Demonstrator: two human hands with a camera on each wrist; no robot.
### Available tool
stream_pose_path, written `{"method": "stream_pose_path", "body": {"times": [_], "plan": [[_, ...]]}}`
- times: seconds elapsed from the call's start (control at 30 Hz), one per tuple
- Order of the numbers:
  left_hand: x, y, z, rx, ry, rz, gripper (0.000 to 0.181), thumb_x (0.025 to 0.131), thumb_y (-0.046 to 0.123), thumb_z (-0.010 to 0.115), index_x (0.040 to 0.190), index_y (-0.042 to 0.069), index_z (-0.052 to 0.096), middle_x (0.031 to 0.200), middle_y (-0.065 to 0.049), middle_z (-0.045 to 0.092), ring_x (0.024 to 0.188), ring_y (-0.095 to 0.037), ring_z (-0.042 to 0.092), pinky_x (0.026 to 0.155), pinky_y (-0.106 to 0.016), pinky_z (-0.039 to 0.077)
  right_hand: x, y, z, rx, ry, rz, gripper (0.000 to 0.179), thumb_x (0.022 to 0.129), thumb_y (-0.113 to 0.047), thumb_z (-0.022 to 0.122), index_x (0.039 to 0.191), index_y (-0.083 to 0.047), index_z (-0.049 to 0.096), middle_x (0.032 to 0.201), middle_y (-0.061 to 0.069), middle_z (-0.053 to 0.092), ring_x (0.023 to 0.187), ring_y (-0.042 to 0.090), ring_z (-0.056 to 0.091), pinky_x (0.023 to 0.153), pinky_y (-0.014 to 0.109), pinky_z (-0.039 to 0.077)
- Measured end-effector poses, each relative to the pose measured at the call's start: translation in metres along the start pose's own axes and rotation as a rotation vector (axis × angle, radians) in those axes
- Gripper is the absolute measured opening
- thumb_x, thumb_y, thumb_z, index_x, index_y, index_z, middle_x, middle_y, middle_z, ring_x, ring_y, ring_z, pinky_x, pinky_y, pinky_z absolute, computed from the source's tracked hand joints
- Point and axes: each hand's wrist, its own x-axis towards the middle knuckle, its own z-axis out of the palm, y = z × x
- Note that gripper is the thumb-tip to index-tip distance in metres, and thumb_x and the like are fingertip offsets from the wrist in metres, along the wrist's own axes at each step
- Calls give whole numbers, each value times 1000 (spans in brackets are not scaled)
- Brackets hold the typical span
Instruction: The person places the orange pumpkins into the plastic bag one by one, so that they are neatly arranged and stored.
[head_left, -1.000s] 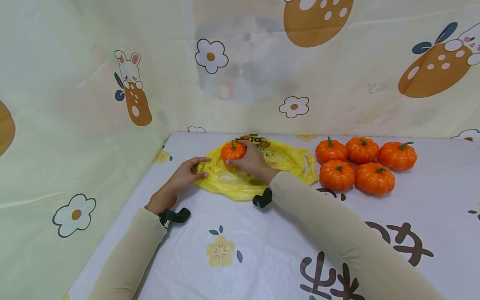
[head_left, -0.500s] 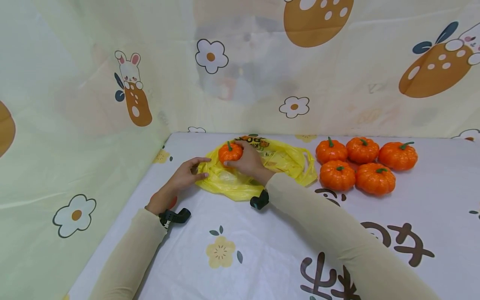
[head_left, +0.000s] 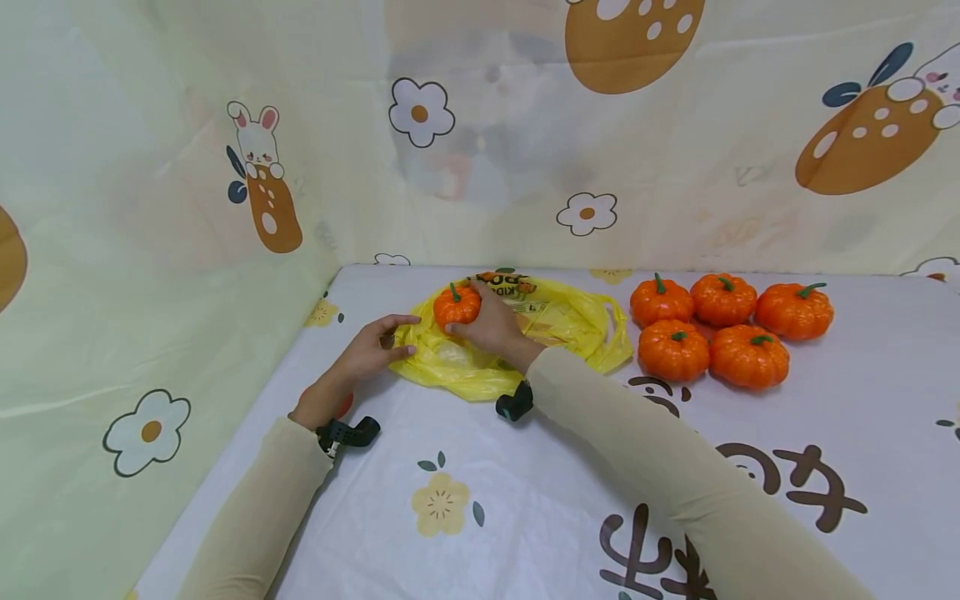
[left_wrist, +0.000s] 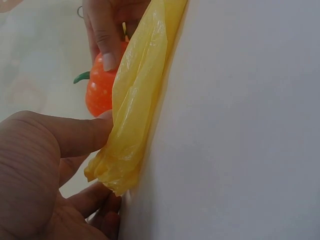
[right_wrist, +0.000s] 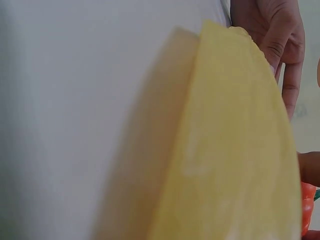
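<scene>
A yellow plastic bag (head_left: 465,371) lies spread on the white tablecloth, its printed far side and handle loop showing. My right hand (head_left: 497,322) grips a small orange toy pumpkin (head_left: 451,307) with a green stem, over the left part of the bag. My left hand (head_left: 365,350) holds the bag's left edge between thumb and fingers. In the left wrist view, the thumb of the left hand (left_wrist: 45,160) touches the bag's rim (left_wrist: 140,85), with the pumpkin (left_wrist: 100,90) just beyond. The bag (right_wrist: 225,140) covers most of the pumpkin in the right wrist view.
Several more orange pumpkins (head_left: 749,357) sit clustered to the right of the bag. A patterned cloth wall (head_left: 495,183) stands behind the table, and another cloth wall (head_left: 172,250) runs along the left. The tablecloth (head_left: 517,500) carries printed flowers and lettering.
My right hand has moved slightly left with the pumpkin, farther over the bag's left part. The left hand and the bag have stayed in place.
</scene>
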Motion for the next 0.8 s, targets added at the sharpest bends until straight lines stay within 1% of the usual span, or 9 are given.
{"method": "stream_pose_path", "body": {"times": [0.1,0.23,0.33,0.43,0.53,0.63,0.7,0.8], "plan": [[1,1,0,2,3,9,49,92,18,69,140,17,54,154,-11,42,138,-32,38,119,-51,29,-1,-2,-1,-10,1,9,92,85,-28,77,157,-16,20,158,12,33,142,33,39,119,47,32],[1,1,0,10,4,1,49,93,19,68,140,18,54,153,-12,42,134,-33,39,119,-51,29,-2,-4,-5,-27,-12,22,99,83,-26,79,158,-14,16,160,12,31,143,33,37,119,46,31],[1,0,1,14,5,-6,49,94,19,67,141,18,53,153,-12,42,134,-33,38,119,-52,29,-3,-6,-11,-19,-22,42,104,80,-25,81,158,-14,14,159,14,31,144,34,36,119,46,31],[0,-1,0,23,11,11,48,94,18,66,141,17,53,152,-13,43,133,-33,39,118,-52,30,-7,-8,-21,8,-29,56,106,79,-24,82,158,-15,14,159,15,31,143,36,36,117,48,33],[-1,-2,0,29,11,25,48,94,17,66,140,16,53,148,-14,45,128,-33,41,115,-51,33,-14,-7,-33,31,-38,65,103,80,-24,81,158,-18,15,159,15,32,142,36,37,114,49,37],[0,-3,1,35,1,21,48,94,20,66,141,17,53,147,-14,46,124,-32,41,112,-50,34,-25,-3,-43,55,-34,64,100,80,-24,81,158,-21,18,157,15,35,140,36,39,111,49,41],[1,-4,2,39,5,9,48,94,21,67,141,19,53,151,-12,44,126,-31,41,115,-50,33,-33,0,-48,70,-20,51,98,80,-24,81,157,-22,20,156,15,37,140,36,40,110,50,42],[1,-3,3,38,14,0,48,94,19,67,140,20,54,152,-12,44,126,-32,41,116,-51,32,-49,5,-56,90,-3,16,95,81,-25,80,157,-23,22,154,14,39,139,37,41,110,50,42]]}}
